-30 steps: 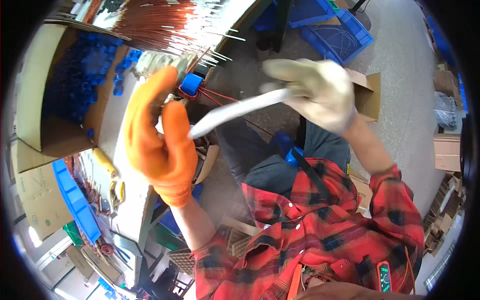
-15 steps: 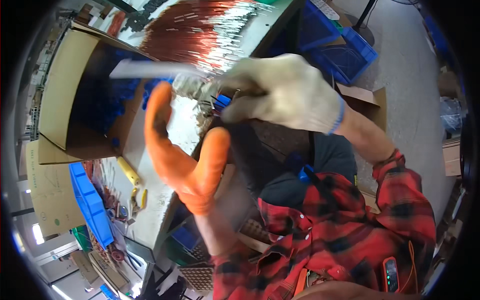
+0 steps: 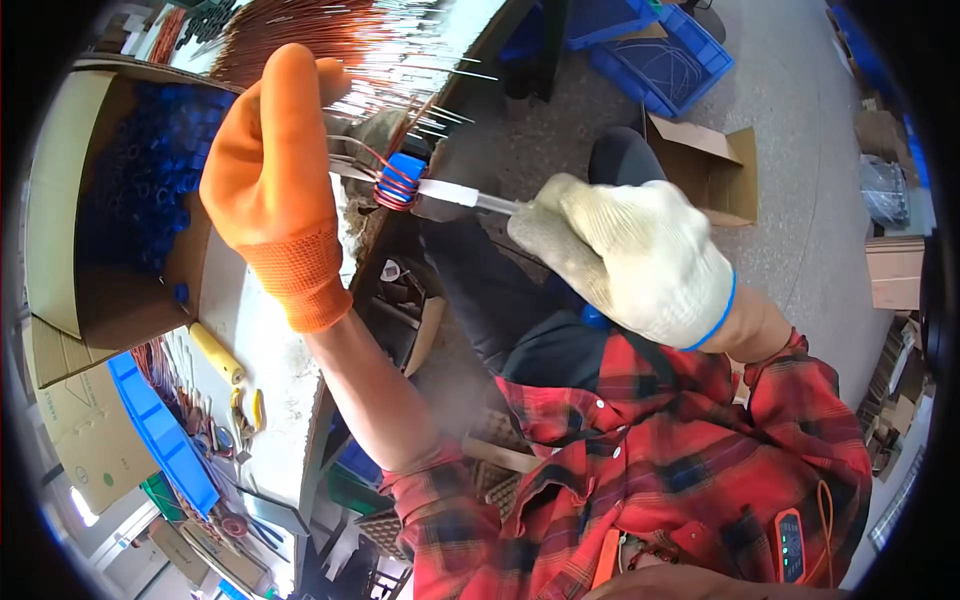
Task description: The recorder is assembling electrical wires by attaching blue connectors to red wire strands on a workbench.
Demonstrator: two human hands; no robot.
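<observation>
In front of me is a blue ring core (image 3: 403, 175) with reddish copper wire (image 3: 396, 190) wound around it. A thin metal rod (image 3: 496, 204) with a white sleeve (image 3: 448, 191) reaches the core from the right. My right hand (image 3: 640, 260), in a white knit glove, is closed around the rod's other end. My left hand (image 3: 280, 180), in an orange glove, is closed just left of the core. Wire from the winding runs behind its fingers and seems gripped there, though the fingertips are partly hidden.
Many straight copper wires (image 3: 300, 45) lie on the workbench (image 3: 280, 370). A cardboard box (image 3: 60, 200) of blue rings stands at left, near a yellow-handled tool (image 3: 215, 352), pliers (image 3: 240, 415) and a blue tray (image 3: 160, 430). Blue crates (image 3: 665, 65) and an open carton (image 3: 735, 175) are on the floor.
My left hand has gone from open, thumb apart, to closed and has moved up and left. My right hand has moved right and down; the white-sleeved rod now points left into the core.
</observation>
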